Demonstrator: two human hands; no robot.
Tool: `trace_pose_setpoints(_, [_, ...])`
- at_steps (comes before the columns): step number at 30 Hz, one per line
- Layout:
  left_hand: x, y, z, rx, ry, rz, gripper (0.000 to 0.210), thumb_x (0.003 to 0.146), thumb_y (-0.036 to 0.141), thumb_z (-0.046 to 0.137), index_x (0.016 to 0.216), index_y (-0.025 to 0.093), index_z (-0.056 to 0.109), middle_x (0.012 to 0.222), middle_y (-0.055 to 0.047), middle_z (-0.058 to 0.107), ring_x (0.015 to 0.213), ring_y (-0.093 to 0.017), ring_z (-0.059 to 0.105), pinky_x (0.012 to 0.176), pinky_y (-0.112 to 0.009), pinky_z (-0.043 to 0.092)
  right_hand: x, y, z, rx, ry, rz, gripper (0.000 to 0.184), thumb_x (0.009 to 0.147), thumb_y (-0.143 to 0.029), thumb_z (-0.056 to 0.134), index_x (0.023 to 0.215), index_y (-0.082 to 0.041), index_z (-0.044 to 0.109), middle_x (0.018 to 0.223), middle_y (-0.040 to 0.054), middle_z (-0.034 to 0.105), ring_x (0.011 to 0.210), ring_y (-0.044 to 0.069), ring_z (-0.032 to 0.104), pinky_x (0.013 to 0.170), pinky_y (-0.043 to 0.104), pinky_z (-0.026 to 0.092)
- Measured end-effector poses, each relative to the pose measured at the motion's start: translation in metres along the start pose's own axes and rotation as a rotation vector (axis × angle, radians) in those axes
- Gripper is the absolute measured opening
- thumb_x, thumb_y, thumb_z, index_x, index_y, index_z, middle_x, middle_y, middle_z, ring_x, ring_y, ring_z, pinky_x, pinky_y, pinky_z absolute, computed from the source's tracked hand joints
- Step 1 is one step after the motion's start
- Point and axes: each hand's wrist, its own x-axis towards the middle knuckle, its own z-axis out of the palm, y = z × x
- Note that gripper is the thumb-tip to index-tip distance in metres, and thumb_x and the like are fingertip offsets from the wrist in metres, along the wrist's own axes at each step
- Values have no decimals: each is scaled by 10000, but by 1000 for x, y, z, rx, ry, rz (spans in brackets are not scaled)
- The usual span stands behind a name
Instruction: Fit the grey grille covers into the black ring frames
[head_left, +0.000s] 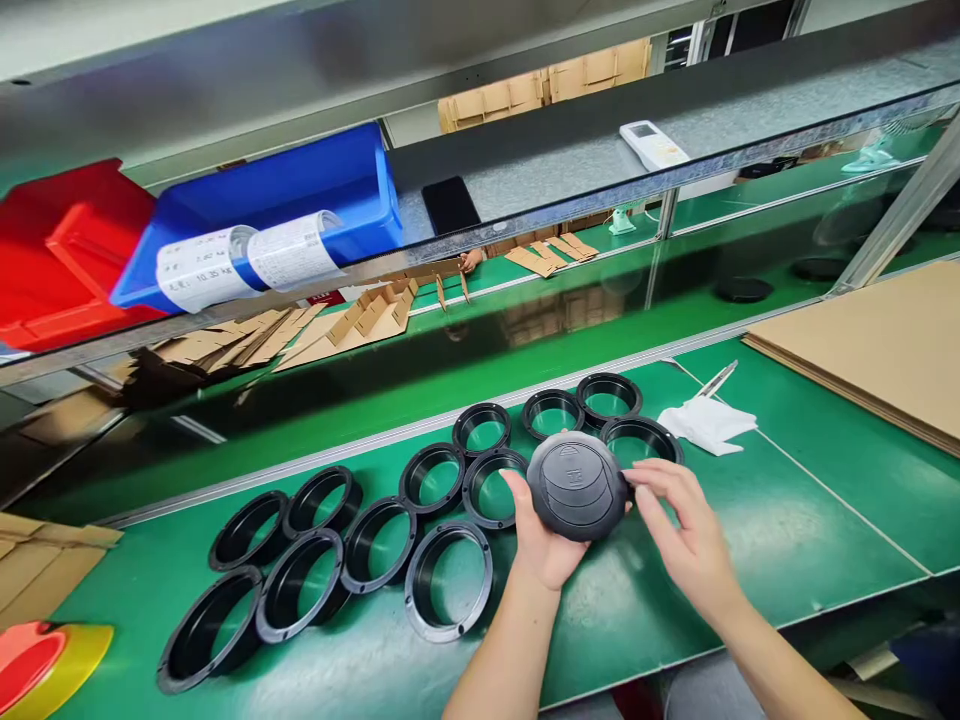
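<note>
My left hand (pixel 541 548) holds a round black plastic cap (pixel 576 490) from below, thumb at its left edge. Raised curved lines and a small emblem mark its face. At the cap's right rim, my right hand (pixel 686 540) pinches a small dark part of the edge with thumb and fingertips; its exact shape is hidden. Behind and to the left, several black plastic rings stand on the green table (pixel 622 630), among them a near ring (pixel 484 598) and a far ring (pixel 639 390).
A white cloth (pixel 709 422) and tweezers-like metal tool (pixel 718 380) lie right of the rings. Cardboard sheets (pixel 885 340) are stacked at right. Overhead, a shelf carries a blue bin (pixel 277 195), red bin (pixel 67 250), dark phone (pixel 450 205) and white handheld device (pixel 652 146). Yellow tape (pixel 86 660) sits front left.
</note>
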Motion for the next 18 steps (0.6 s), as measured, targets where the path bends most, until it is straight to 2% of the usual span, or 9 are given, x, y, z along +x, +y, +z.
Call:
trace_pose_setpoints(3, [-1,-1,5,-16,60,6,979,843,863,166,1205,114,682,1316,-163,627,1354,-338,465,1189,-498,305,-7,-11,9,-260,-109,-433,332,1027,-257,519,1329,-336,631,1396,79,445,1314,344,369,1125,599,304])
trace_pose_setpoints(5, [-2,-1,7,-39,107,0,1027,833,877,130,1197,95,688,1317,-171,623,1362,-345,453,1192,-490,309,-13,-14,19,-325,-171,-552,387,1023,-206,521,1385,-327,589,1444,76,408,1351,358,317,1163,652,223])
trace_pose_setpoints(10, [-5,-6,4,-79,204,-38,1158,749,943,70,1193,67,684,1301,-190,618,1372,-337,445,1163,-440,367,-23,-11,47,-414,-134,-547,413,1035,-195,497,1439,-274,537,1473,81,426,1369,372,300,1172,681,179])
trace_pose_setpoints(15, [-7,-8,0,-76,180,-117,1218,568,1042,279,1206,87,682,1326,-197,595,1340,-390,466,1122,-454,422,-14,-17,64,-442,-93,-579,434,1056,-253,455,1489,-277,470,1473,77,454,1390,356,275,1190,664,123])
trace_pose_setpoints(16, [-7,-7,1,-77,185,-115,1218,574,1040,278,1223,87,672,1326,-201,594,1332,-396,472,1119,-467,424,-13,-16,63,-461,-108,-590,434,1055,-272,462,1488,-291,471,1476,72,451,1393,355,266,1192,660,115])
trace_pose_setpoints(18, [-5,-4,4,-81,219,-62,1158,679,995,220,1268,91,641,1327,-200,596,1322,-386,487,1119,-490,420,-13,-12,53,-512,-147,-606,431,1043,-290,495,1471,-334,491,1491,53,433,1402,362,242,1191,665,95])
